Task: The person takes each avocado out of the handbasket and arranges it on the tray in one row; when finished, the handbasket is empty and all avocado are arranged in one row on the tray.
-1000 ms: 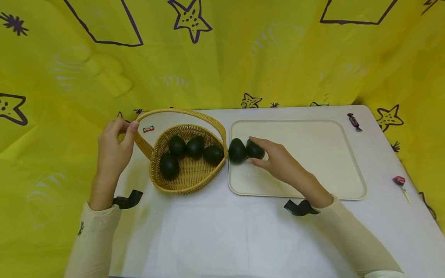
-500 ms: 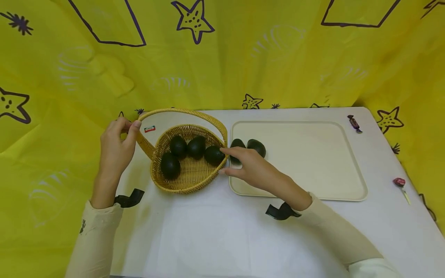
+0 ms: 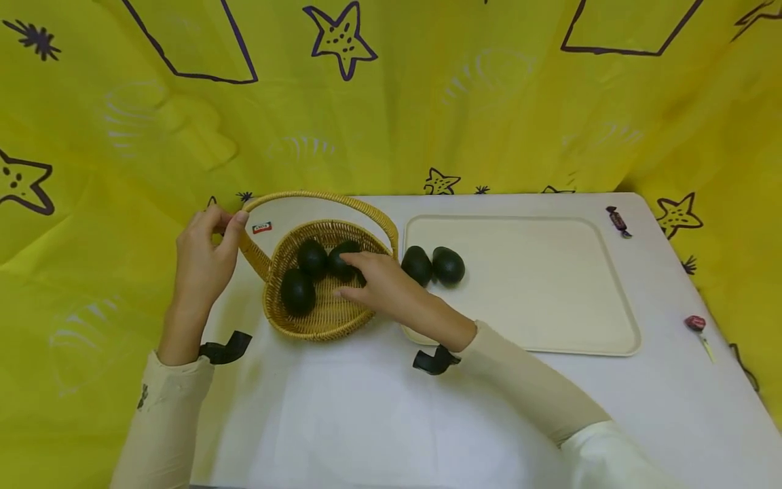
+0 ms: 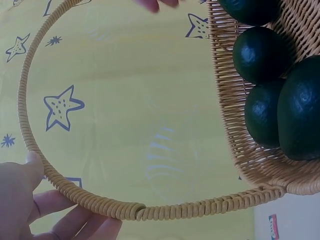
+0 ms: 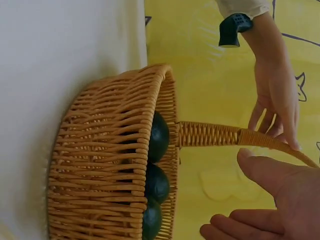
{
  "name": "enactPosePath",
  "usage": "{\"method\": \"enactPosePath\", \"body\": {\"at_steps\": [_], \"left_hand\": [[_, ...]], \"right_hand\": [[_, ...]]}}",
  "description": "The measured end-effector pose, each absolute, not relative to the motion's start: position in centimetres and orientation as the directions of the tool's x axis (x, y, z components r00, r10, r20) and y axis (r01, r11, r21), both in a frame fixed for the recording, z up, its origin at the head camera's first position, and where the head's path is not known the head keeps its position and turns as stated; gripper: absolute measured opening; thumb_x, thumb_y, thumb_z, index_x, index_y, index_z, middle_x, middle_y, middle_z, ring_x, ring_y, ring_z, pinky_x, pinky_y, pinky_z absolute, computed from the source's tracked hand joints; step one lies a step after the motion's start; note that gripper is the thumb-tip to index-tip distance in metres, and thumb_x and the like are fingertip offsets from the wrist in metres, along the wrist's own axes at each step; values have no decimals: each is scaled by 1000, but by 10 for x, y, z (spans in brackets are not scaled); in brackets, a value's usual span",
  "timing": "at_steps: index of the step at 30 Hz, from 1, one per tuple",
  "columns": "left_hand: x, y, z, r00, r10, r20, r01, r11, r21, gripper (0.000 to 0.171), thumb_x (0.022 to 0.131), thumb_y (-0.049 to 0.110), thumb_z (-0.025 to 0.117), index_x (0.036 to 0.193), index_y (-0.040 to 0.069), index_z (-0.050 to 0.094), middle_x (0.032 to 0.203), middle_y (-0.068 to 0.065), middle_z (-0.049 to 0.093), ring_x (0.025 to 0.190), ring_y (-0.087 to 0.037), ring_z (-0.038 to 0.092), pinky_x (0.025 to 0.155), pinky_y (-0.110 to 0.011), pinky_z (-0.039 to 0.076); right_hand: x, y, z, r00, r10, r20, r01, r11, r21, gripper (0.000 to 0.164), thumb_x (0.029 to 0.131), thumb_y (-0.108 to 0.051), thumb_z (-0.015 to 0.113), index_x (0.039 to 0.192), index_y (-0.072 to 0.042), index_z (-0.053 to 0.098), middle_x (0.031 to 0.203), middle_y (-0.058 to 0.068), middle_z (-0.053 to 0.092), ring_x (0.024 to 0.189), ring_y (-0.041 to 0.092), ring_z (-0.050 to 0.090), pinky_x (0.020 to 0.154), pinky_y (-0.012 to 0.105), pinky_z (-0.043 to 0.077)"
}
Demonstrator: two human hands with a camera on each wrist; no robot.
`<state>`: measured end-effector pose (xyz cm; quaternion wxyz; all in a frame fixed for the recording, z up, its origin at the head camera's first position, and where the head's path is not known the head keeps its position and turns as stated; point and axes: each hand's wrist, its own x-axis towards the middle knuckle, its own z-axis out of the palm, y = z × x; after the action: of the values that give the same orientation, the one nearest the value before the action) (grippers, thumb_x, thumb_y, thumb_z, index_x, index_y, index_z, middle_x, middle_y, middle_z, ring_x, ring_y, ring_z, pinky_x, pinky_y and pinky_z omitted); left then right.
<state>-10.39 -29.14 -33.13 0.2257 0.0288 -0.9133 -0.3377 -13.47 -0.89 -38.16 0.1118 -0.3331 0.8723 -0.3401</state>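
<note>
My left hand (image 3: 208,255) pinches the arched handle (image 3: 314,195) of a wicker basket (image 3: 318,334) at its left side. Several dark green avocados (image 3: 298,292) lie in the basket; one at its right is mostly hidden under my right hand (image 3: 391,288). That hand reaches over the basket's right rim with thumb and fingers apart, fingertips overlapping an avocado (image 3: 343,261) in the head view. In the right wrist view nothing is between its fingers (image 5: 240,225). Two more avocados (image 3: 449,265) sit side by side at the left end of a cream tray (image 3: 537,285).
The tray lies right of the basket on a white table (image 3: 342,421). A wrapped candy (image 3: 618,222) and a lollipop (image 3: 696,324) lie near the table's right edge. A small red-and-green label (image 3: 262,227) is behind the basket. A yellow patterned cloth (image 3: 391,102) hangs behind.
My right hand has let go of an avocado on the tray and moved left over the basket. My left hand stays on the handle.
</note>
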Motion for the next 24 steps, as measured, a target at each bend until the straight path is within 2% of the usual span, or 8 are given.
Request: {"method": "enactPosePath", "body": {"at_steps": [7, 11, 14, 21, 24], "left_hand": [[-103, -291, -332, -895, -218, 389, 90, 766, 636, 39, 110, 34, 58, 103, -4, 64, 108, -25, 63, 113, -43, 61, 100, -60, 42], [-104, -290, -332, -894, -219, 390, 90, 766, 636, 39, 110, 34, 58, 103, -4, 64, 108, -25, 63, 113, -43, 61, 100, -60, 42], [-104, -291, -332, -894, -218, 392, 91, 767, 636, 39, 110, 34, 58, 103, -4, 64, 108, -25, 63, 112, -43, 61, 100, -59, 42], [-103, -290, -332, -891, -226, 394, 87, 766, 637, 39, 110, 33, 58, 102, -5, 64, 107, -25, 63, 112, -43, 61, 101, -60, 42], [-103, -289, -331, -894, -222, 389, 88, 764, 639, 40, 110, 34, 58, 103, -5, 64, 108, -26, 63, 114, -43, 61, 102, -60, 42]], "right_hand": [[-146, -44, -387, -760, -646, -75, -486, 641, -594, 74, 98, -36, 77, 153, 4, 48, 151, 20, 58, 140, 32, 57, 112, 38, 49], [-151, -59, -394, -788, -613, -56, -520, 712, -472, 62, 96, -36, 79, 141, 2, 59, 131, 18, 68, 122, 29, 68, 97, 36, 58], [-154, -67, -397, -811, -582, -61, -518, 763, -387, 57, 95, -38, 79, 132, 1, 61, 121, 16, 68, 112, 28, 70, 87, 36, 61], [-161, -79, -398, -832, -542, -119, -510, 832, -219, 47, 93, -43, 80, 123, -7, 72, 124, 13, 70, 114, 31, 70, 86, 37, 62], [-166, -83, -402, -854, -494, -165, -475, 869, -139, 52, 92, -47, 79, 125, -7, 73, 123, 12, 71, 114, 28, 70, 87, 34, 62]]}}
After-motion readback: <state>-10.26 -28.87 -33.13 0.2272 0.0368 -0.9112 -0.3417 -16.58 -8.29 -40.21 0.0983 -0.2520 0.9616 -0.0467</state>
